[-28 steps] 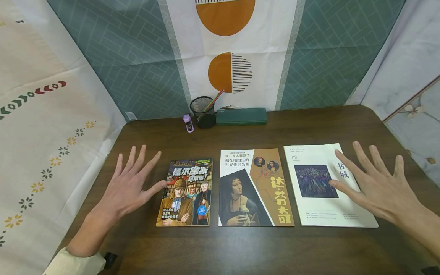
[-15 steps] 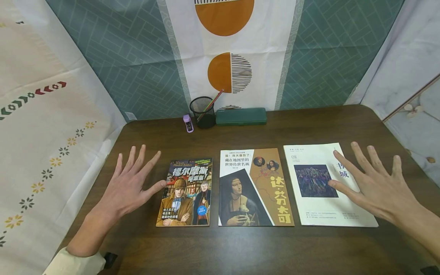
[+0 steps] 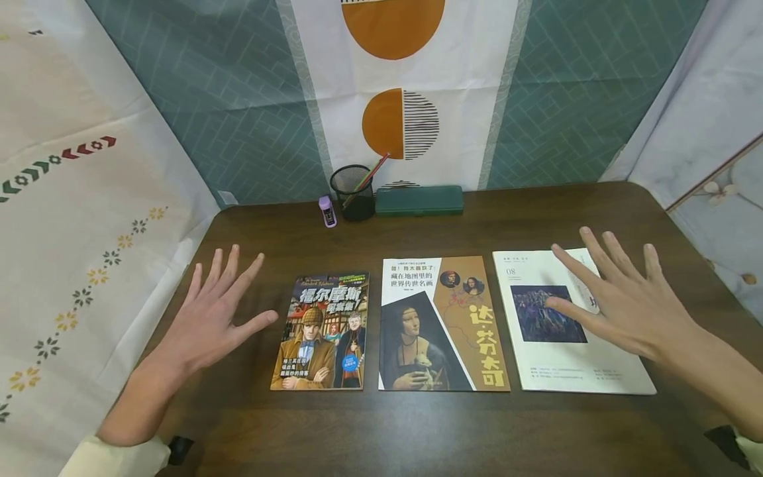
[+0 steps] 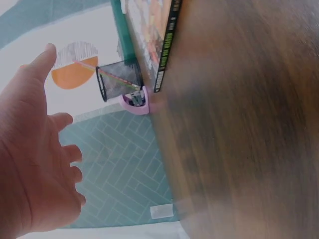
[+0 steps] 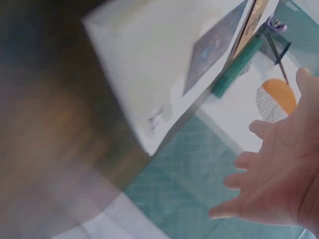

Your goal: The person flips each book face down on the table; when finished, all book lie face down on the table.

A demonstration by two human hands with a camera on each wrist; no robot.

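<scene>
Three books lie side by side on the brown table. At the left is a small comic-style book with a man in a checked cap on its cover. The middle book is white and tan with a painted portrait. On the right lies a white book with a dark square picture. My left hand, fingers spread, is just left of the comic-style book, holding nothing. My right hand, also spread and holding nothing, is over the white book, hiding part of its right side. Both palms show bare in the wrist views.
Along the table's back edge stand a purple-capped small bottle-like item, a black mesh pen cup with pencils, and a green case. Behind hangs a green and white cloth. A patterned white cloth hangs at the left.
My right hand has shifted left and slightly back, farther over the white book. The left hand has moved a little left, away from the comic-style book. The books stay in place.
</scene>
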